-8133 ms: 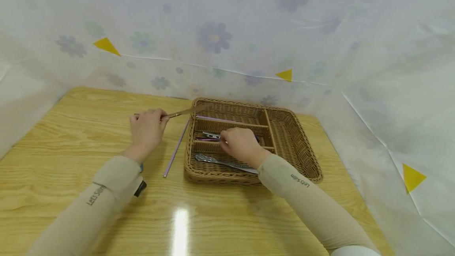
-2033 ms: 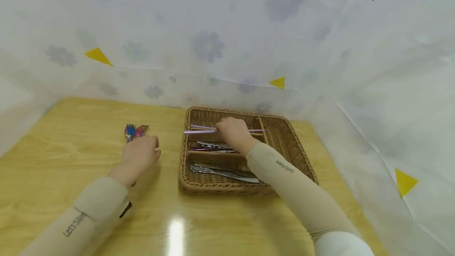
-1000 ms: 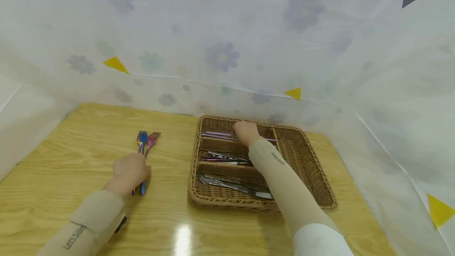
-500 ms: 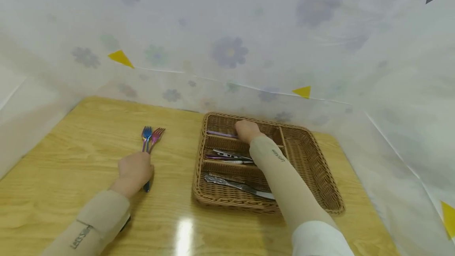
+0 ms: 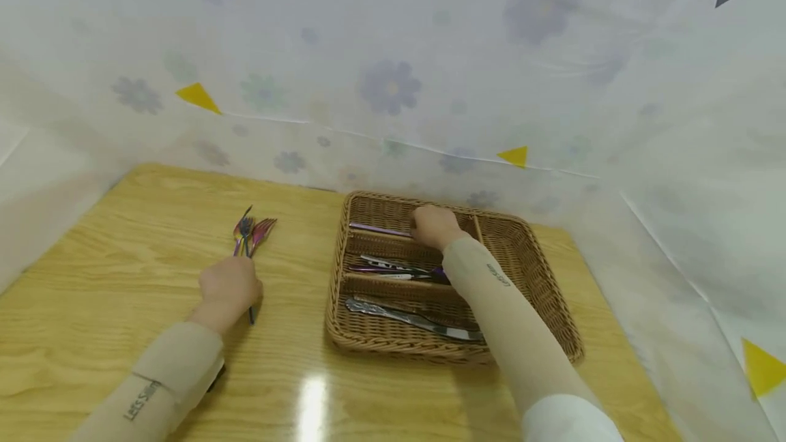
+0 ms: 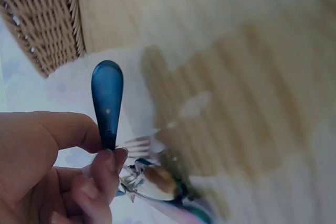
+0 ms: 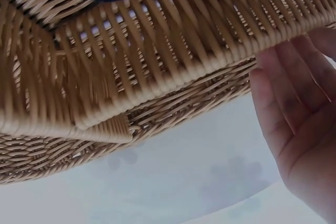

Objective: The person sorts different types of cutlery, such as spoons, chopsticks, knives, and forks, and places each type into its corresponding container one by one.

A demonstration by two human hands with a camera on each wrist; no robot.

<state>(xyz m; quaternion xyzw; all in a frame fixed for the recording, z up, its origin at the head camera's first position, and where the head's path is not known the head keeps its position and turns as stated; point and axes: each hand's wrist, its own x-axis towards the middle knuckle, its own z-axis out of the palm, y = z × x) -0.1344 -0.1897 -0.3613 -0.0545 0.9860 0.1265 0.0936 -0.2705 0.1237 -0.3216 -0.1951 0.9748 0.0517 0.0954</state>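
Left wrist view: the left hand point(image 6: 47, 171) pinches a blue-handled iridescent metal fork point(image 6: 107, 103) between thumb and fingertips, just above the pale wooden table point(image 5: 123, 271), beside a pink fork point(image 5: 263, 229). The right hand point(image 5: 432, 226), fingers straight and holding nothing, rests in the woven wicker cutlery basket's point(image 5: 522, 271) far compartment, on purple chopsticks point(image 5: 377, 229).

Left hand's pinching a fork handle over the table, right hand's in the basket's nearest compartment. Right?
Not quite. The right hand is in the farthest compartment of the basket, over the purple sticks there, as the head view shows. The left hand does pinch a fork by its blue handle over the table.
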